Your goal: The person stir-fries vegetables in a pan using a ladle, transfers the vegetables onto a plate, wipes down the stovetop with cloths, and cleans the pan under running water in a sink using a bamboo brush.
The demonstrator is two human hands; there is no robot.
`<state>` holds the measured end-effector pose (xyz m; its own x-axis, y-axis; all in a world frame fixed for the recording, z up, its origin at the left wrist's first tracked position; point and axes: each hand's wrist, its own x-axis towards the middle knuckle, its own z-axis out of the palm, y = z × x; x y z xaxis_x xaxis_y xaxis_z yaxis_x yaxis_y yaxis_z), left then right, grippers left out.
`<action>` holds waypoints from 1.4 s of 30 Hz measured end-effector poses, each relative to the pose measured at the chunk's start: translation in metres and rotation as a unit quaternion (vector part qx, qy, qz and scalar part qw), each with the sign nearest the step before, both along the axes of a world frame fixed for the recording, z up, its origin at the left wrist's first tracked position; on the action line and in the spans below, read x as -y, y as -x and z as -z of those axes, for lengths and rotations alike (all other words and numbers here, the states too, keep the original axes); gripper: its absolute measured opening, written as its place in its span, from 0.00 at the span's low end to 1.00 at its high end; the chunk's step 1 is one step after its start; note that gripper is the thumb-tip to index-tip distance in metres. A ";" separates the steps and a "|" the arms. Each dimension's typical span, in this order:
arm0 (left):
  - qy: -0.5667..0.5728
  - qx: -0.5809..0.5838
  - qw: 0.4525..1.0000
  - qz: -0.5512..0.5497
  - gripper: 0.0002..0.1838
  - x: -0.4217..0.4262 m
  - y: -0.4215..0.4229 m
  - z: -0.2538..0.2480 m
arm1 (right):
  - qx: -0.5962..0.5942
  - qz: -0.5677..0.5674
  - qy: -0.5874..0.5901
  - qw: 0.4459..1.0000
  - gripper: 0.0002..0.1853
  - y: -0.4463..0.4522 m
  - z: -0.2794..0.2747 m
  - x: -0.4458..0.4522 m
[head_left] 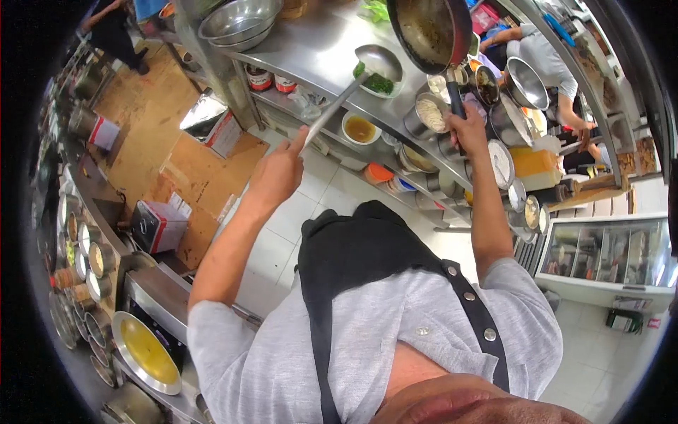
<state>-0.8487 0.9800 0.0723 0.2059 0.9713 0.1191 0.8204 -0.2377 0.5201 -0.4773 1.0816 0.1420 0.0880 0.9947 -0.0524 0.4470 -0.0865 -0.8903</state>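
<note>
My left hand [277,175] is wrapped round the long handle of a metal ladle [379,59]. The ladle's bowl is over a small dish holding chopped greens [379,84] at the counter edge. My right hand [467,130] grips the black handle of a frying pan [428,34], raised and tilted above the steel counter. Its dark inside faces me and looks stained with oil; its outer side is red. Below the pan stands a steel container of pale food [430,113]. A bowl of brown liquid [361,128] is on the shelf below the ladle handle.
Steel bowls [240,24] sit on the counter [311,49] at upper left. Other containers crowd the right side, where a co-worker in grey [542,63] works across the counter. A pan of yellow liquid [147,351] stands at lower left. Cardboard [205,177] covers some floor.
</note>
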 end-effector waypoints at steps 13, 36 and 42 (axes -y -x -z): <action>0.266 0.512 0.796 0.185 0.21 0.159 -0.240 -0.052 | -0.499 0.014 0.002 0.867 0.18 -0.166 0.018 0.356; 0.203 0.230 0.479 0.822 0.27 0.359 -0.921 -0.178 | -0.599 0.486 -0.408 0.489 0.08 -0.562 0.193 0.868; -0.134 0.314 0.177 0.923 0.19 0.532 -1.078 -0.285 | -0.485 0.647 -0.379 0.451 0.21 -0.681 0.126 0.972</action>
